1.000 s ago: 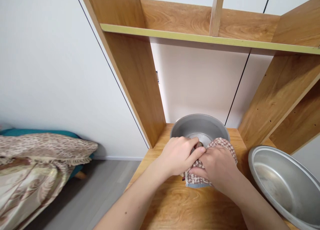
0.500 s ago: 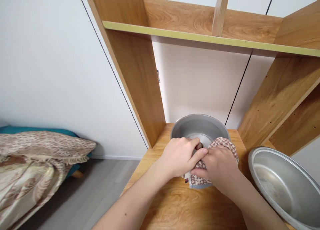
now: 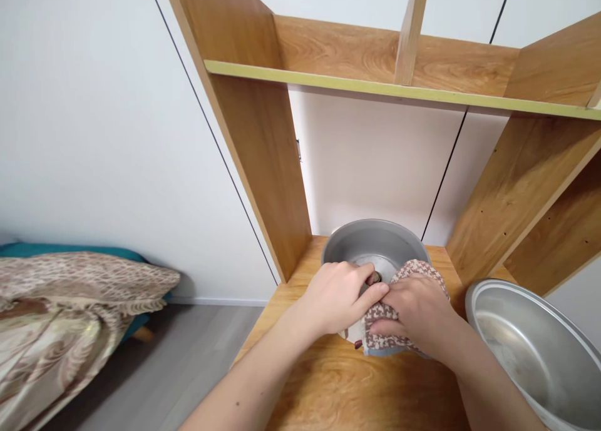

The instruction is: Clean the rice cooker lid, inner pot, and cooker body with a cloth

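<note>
A round grey metal pot (image 3: 375, 240) stands on the wooden surface, its interior facing up. My left hand (image 3: 340, 296) is closed at the pot's near side, around something mostly hidden; a small dark round end shows by its fingers. My right hand (image 3: 416, 315) is closed on a brown-and-white patterned cloth (image 3: 425, 269), which drapes over the pot's right edge and hangs down in front with a light blue border. The thumb of my left hand touches the fingers of my right hand.
To the right lies an oval metal lid or basin (image 3: 526, 343), tilted against the wood. Wooden shelf boards (image 3: 263, 168) rise at both sides, with a shelf (image 3: 352, 81) across above. The wooden surface (image 3: 366, 393) extends towards me. A draped bed or sofa (image 3: 70, 312) is at left.
The view has shifted slightly, so the shelf sits lower. My right hand has moved a little with the cloth, and its front part has shifted right. My left hand keeps nearly the same place.
</note>
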The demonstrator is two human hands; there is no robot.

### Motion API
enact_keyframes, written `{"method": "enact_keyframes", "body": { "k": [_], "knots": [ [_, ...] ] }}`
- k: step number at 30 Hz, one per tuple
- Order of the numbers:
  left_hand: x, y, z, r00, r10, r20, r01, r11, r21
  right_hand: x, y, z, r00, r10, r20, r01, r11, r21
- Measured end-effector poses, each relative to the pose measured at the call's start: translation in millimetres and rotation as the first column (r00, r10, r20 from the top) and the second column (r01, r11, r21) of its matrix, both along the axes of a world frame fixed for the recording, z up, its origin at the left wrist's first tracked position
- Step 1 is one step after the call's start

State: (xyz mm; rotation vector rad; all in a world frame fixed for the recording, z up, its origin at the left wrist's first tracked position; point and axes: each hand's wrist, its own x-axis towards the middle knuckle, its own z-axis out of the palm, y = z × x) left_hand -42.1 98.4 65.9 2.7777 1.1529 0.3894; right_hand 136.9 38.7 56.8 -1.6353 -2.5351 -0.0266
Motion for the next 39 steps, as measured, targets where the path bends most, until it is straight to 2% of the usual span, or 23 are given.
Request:
{"method": "enact_keyframes", "body": {
  "k": [9, 19, 22, 27, 30, 34, 39],
  "knots": [
    [1.9, -2.0, -2.7, 0.999, 0.022, 0.023, -0.023, 0.999, 0.024, -27.5, 0.5, -17.4, 0.989, -0.148, -0.024, 0.15, 0.98, 0.13],
    [-0.9, -0.1, 0.4, 1.0, -0.015, 0.024, 0.014, 1.0, 0.024, 0.4, -1.4, -0.4, 1.0, -0.007, -0.02, 0.008, 0.999, 0.039],
    [0.5, -1.4, -1.0, 0.999, 0.0, 0.033, -0.001, 1.0, 0.024, -3.6, -0.3, -2.1, 0.999, -0.033, 0.002, 0.033, 0.999, 0.034],
    [3.3, -2.7, -3.8, 0.999, 0.046, 0.0, -0.046, 0.998, 0.038, -22.1, 1.8, -17.0, 0.992, -0.119, -0.037, 0.122, 0.988, 0.098],
    [2.5, -2.1, -3.6, 0.999, 0.033, 0.005, -0.033, 0.999, 0.036, -22.3, 2.2, -23.3, 0.993, -0.09, -0.074, 0.101, 0.983, 0.153],
    [0.0, -1.4, -1.6, 0.999, 0.003, 0.036, -0.004, 1.0, 0.021, -13.3, 1.0, -19.9, 0.998, -0.017, -0.057, 0.025, 0.989, 0.146],
    [-0.8, -1.8, -1.6, 0.998, -0.01, 0.064, 0.009, 1.0, 0.024, -14.1, -0.2, -12.0, 0.998, -0.059, -0.036, 0.063, 0.993, 0.103]
  ]
}}
